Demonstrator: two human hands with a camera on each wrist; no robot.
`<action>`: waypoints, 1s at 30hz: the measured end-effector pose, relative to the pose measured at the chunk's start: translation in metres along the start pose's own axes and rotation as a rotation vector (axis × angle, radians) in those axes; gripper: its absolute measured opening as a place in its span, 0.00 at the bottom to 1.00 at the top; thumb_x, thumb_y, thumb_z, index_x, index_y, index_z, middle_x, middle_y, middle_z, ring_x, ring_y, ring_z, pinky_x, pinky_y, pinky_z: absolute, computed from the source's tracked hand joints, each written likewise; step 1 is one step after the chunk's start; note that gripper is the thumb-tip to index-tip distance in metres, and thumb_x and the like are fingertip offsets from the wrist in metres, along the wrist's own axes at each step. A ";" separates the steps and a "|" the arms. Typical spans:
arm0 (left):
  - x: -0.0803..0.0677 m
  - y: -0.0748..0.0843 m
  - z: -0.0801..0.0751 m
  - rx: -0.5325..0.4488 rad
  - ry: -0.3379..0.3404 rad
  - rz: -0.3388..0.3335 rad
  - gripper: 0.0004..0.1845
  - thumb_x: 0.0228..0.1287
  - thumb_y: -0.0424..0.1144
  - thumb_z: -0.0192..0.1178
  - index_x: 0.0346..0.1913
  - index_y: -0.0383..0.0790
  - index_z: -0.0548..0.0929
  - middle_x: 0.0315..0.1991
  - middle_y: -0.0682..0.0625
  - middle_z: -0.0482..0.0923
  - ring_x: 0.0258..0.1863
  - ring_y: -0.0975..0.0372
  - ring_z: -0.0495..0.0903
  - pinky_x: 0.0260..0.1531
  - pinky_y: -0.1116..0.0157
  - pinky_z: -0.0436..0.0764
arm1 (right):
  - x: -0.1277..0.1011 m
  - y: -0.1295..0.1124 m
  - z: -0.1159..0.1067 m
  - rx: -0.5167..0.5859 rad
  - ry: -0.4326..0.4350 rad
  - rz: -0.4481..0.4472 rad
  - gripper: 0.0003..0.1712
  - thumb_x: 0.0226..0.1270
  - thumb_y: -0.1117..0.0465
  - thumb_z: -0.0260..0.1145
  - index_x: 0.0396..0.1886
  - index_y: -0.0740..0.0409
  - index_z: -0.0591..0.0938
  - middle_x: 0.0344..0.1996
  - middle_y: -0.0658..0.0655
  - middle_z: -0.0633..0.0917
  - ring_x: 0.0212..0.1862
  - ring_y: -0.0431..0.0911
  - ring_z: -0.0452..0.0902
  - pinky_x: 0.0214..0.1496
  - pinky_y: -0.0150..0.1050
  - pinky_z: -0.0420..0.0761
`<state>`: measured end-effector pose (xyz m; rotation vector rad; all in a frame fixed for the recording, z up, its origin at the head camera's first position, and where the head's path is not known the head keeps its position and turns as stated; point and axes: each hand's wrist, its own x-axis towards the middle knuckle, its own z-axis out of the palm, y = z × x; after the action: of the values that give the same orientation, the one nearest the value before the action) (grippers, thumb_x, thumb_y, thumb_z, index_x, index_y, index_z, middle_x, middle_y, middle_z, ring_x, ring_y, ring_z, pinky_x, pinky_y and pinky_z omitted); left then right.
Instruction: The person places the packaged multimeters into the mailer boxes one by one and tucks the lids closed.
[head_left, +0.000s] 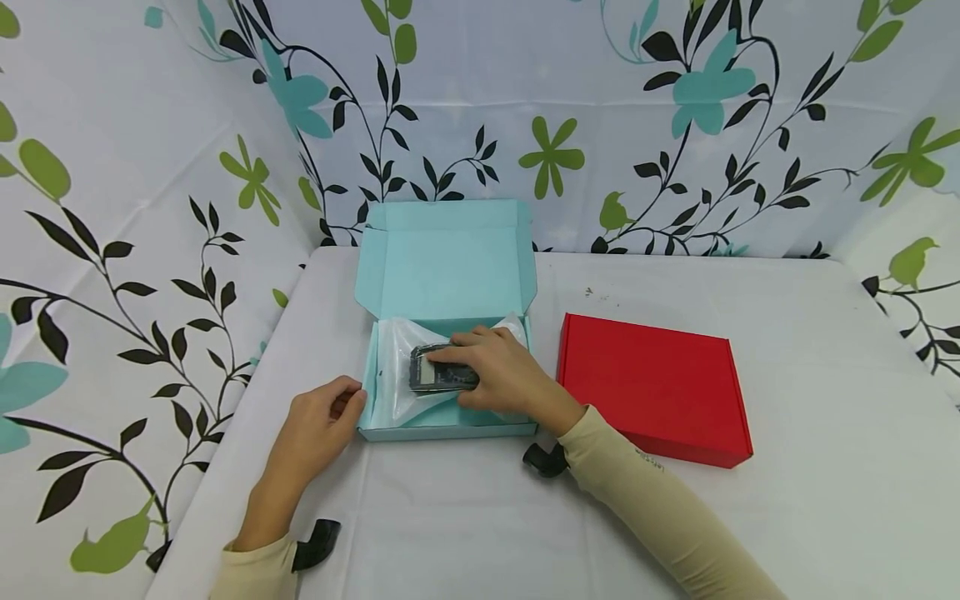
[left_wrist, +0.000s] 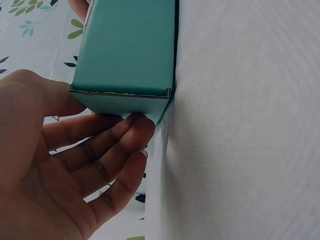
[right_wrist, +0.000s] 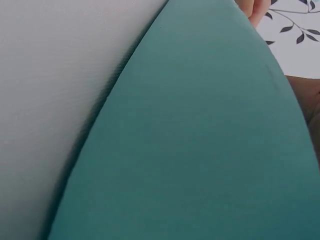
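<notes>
My right hand (head_left: pixel 504 371) grips a dark handheld device with a small grey screen (head_left: pixel 442 369), index finger lying across its face. The device is in or just above an open light-blue cardboard box (head_left: pixel 450 434), over clear plastic wrapping (head_left: pixel 397 400). Against the box's left side, near its front corner, rests my left hand (head_left: pixel 318 425) with fingers loosely bent. The left wrist view has that hand (left_wrist: pixel 75 160) touching the end wall of the box (left_wrist: pixel 127 45). In the right wrist view the box's front wall (right_wrist: pixel 185 130) hides the device and most of the hand.
A closed red box (head_left: pixel 652 383) lies right of the blue box, close to my right forearm. The blue lid (head_left: pixel 450 258) stands raised at the back. White cloth covers the table (head_left: pixel 450 517), and a leaf-patterned curtain (head_left: pixel 480 75) hangs behind it.
</notes>
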<state>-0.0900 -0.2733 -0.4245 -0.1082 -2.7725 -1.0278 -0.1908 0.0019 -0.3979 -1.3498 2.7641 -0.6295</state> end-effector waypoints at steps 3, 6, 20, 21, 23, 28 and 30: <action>0.000 0.000 0.000 0.002 -0.002 -0.005 0.10 0.76 0.35 0.59 0.48 0.32 0.87 0.34 0.49 0.85 0.33 0.60 0.83 0.36 0.57 0.84 | 0.000 0.001 0.001 0.007 -0.010 0.006 0.36 0.56 0.57 0.76 0.68 0.39 0.83 0.59 0.50 0.83 0.56 0.46 0.74 0.61 0.52 0.71; 0.000 0.000 0.000 0.005 0.001 -0.002 0.10 0.76 0.34 0.59 0.48 0.32 0.87 0.35 0.48 0.85 0.34 0.59 0.83 0.37 0.57 0.84 | 0.000 0.003 0.003 0.008 -0.021 0.007 0.36 0.56 0.58 0.76 0.68 0.39 0.83 0.58 0.50 0.83 0.55 0.46 0.75 0.59 0.52 0.72; 0.000 0.001 0.001 0.001 0.006 -0.011 0.10 0.76 0.35 0.59 0.48 0.32 0.87 0.35 0.48 0.85 0.34 0.59 0.84 0.38 0.55 0.84 | 0.001 0.010 0.012 0.026 -0.062 0.000 0.35 0.57 0.60 0.75 0.68 0.40 0.83 0.56 0.48 0.83 0.52 0.45 0.75 0.56 0.51 0.75; 0.000 0.001 0.001 0.002 0.006 -0.013 0.10 0.77 0.35 0.59 0.48 0.33 0.87 0.35 0.48 0.85 0.34 0.59 0.84 0.38 0.55 0.84 | 0.001 0.010 0.012 0.025 -0.064 -0.002 0.35 0.57 0.61 0.74 0.68 0.40 0.83 0.56 0.48 0.83 0.51 0.45 0.75 0.56 0.51 0.75; 0.000 0.001 0.001 0.000 0.006 -0.016 0.10 0.77 0.36 0.59 0.48 0.33 0.87 0.35 0.49 0.85 0.35 0.59 0.84 0.38 0.55 0.84 | 0.001 0.011 0.012 0.023 -0.066 -0.003 0.35 0.57 0.61 0.74 0.68 0.40 0.83 0.56 0.47 0.83 0.51 0.45 0.75 0.56 0.51 0.74; 0.000 0.002 0.000 -0.003 0.000 -0.017 0.10 0.77 0.36 0.59 0.48 0.34 0.87 0.36 0.49 0.85 0.35 0.59 0.84 0.39 0.55 0.84 | 0.001 0.011 0.012 0.035 -0.096 0.004 0.36 0.58 0.61 0.75 0.69 0.40 0.82 0.57 0.48 0.83 0.54 0.47 0.75 0.60 0.53 0.73; 0.000 0.002 0.000 -0.002 -0.002 -0.015 0.10 0.77 0.36 0.59 0.48 0.33 0.87 0.36 0.49 0.85 0.35 0.59 0.84 0.39 0.55 0.84 | 0.000 0.012 0.013 0.050 -0.120 0.013 0.36 0.58 0.61 0.76 0.69 0.40 0.82 0.57 0.48 0.82 0.55 0.47 0.75 0.62 0.54 0.72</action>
<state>-0.0896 -0.2721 -0.4229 -0.0896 -2.7782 -1.0347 -0.1981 0.0039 -0.4143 -1.3135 2.6434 -0.5917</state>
